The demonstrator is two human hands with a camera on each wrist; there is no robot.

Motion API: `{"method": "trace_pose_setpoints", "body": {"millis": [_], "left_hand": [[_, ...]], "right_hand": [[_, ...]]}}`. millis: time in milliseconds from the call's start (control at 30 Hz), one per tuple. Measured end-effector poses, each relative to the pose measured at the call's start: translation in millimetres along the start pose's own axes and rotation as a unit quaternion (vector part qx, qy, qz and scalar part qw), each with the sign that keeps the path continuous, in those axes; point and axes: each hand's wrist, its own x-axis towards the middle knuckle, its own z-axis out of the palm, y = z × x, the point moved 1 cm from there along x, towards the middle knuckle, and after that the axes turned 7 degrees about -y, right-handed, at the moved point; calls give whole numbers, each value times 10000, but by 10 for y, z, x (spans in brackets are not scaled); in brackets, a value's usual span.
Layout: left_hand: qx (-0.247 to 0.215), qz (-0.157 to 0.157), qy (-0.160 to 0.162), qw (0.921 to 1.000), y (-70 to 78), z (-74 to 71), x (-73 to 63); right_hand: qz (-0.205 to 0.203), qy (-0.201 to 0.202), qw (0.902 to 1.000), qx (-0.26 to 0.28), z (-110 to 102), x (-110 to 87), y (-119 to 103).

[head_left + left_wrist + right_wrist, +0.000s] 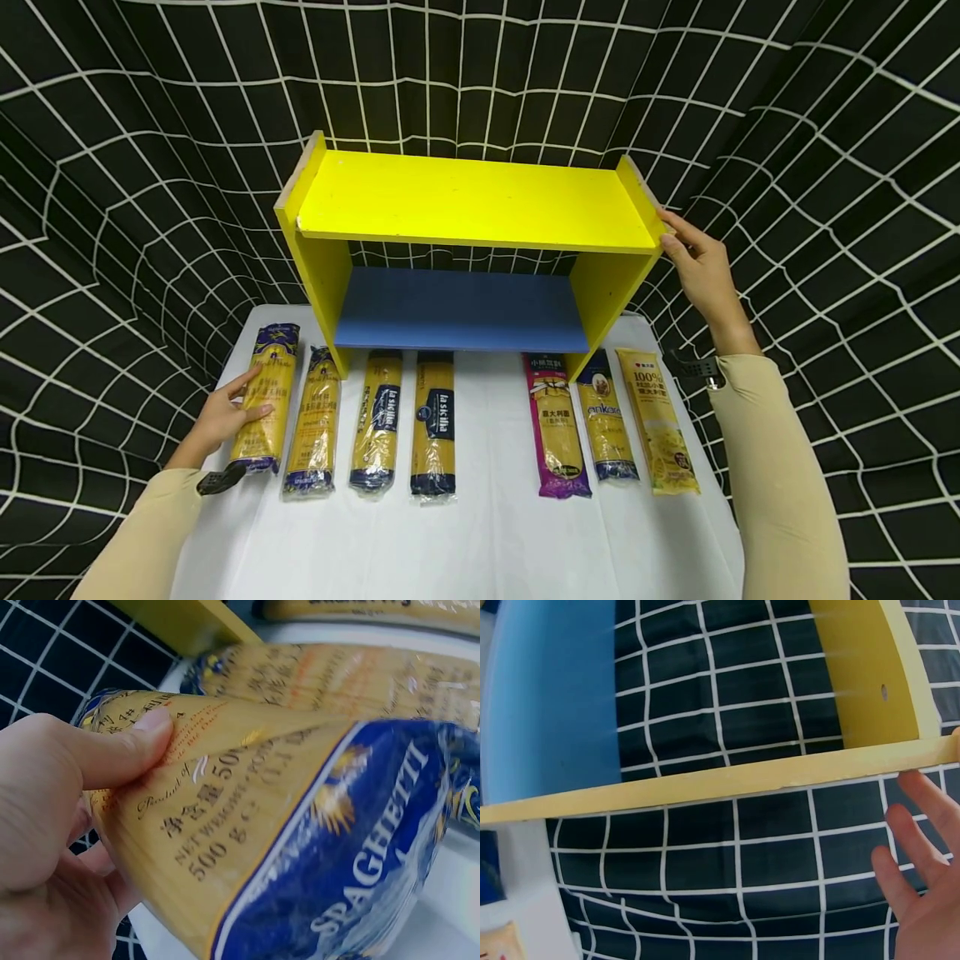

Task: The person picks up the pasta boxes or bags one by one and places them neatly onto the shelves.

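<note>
My left hand [220,419] grips a packet of spaghetti [268,392] with a blue end, at the table's left edge. In the left wrist view the thumb [146,746] lies on the packet's printed face, with fingers curled behind it. A similar spaghetti packet [313,421] lies just to its right. At the other side, my right hand [702,271] holds the front edge of the yellow and blue shelf's [480,200] right side panel. In the right wrist view several fingers extend outside the panel [727,786]; the thumb is out of that view.
Two la sicilia pasta packets [377,421] [433,425] lie left of centre on the white table [487,533]. Right of centre lie a magenta-ended packet [558,425], a blue-ended packet [606,421] and a yellow packet [657,421]. Black gridded cloth [465,75] surrounds the table.
</note>
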Motion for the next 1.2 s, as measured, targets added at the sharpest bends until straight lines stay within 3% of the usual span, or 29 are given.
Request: {"method": "trace_pose_setpoints", "body": {"millis": [400, 733, 1200], "left_hand": [[-293, 181, 87, 9994, 326, -214, 30], [-666, 510, 130, 9964, 729, -442, 59], [-1128, 862, 130, 9898, 1310, -747, -2]], "right_hand": [[3, 41, 9999, -98, 12, 2, 6], [65, 25, 9999, -136, 16, 4, -33], [199, 25, 9995, -230, 7, -21, -51]]}}
